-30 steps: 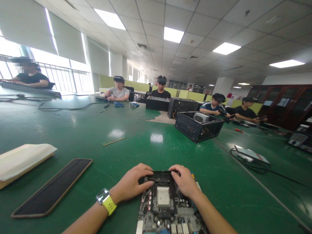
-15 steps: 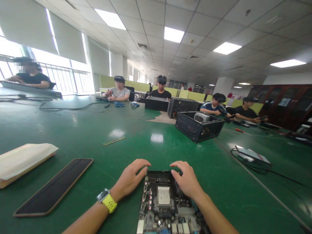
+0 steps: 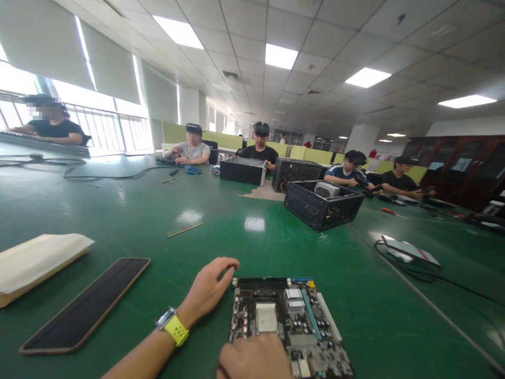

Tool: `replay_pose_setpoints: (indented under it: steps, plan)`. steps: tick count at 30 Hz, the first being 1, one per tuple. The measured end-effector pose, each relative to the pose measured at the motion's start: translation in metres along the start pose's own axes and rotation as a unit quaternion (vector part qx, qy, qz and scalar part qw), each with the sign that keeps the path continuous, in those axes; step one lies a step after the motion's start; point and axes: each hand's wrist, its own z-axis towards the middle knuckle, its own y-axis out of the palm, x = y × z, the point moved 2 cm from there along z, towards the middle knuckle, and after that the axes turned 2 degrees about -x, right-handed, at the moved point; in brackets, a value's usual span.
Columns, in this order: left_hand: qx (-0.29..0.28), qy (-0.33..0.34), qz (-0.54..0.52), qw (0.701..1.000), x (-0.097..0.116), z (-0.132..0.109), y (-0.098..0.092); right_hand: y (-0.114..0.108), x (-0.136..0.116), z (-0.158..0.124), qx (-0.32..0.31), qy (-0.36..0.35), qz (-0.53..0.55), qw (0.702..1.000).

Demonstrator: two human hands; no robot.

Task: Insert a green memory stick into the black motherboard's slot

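A motherboard [image 3: 315, 337] lies flat on the green table before me, with a square silver processor [image 3: 267, 318] in its socket. My left hand [image 3: 213, 287] rests beside the board's far left corner, fingers curved and thumb apart, holding nothing. Over the near left part of the board is my right hand [image 3: 254, 358], its back turned up and its fingers curled under. What those fingers touch or hold is hidden. Memory slots [image 3: 263, 283] run along the far edge, and a blue slot [image 3: 311, 314] and silver heatsinks [image 3: 294, 300] show on the right.
To the left lie a dark flat panel [image 3: 87, 305] and a cream paper pad [image 3: 43, 260]. A thin memory stick [image 3: 185, 230] lies ahead. An open computer case [image 3: 305, 208] stands at back right, near a cabled device [image 3: 410, 250]. Several people sit across the table.
My right hand has moved from the far edge of the motherboard to its near left part, uncovering the heatsinks and slots. Across the table, a person's dark case has shifted left.
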Motion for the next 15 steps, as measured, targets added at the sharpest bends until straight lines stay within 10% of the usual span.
replay_pose_setpoints:
  steps: [9,15]
  plan:
    - [-0.004,0.008,0.005,1.0,0.001,0.0,0.0,-0.062,0.153,0.006,0.041,0.373,-0.049,0.926]
    - [-0.011,0.011,0.014,1.0,0.003,0.001,0.003,-0.067,0.179,-0.006,0.044,0.388,-0.044,0.92]
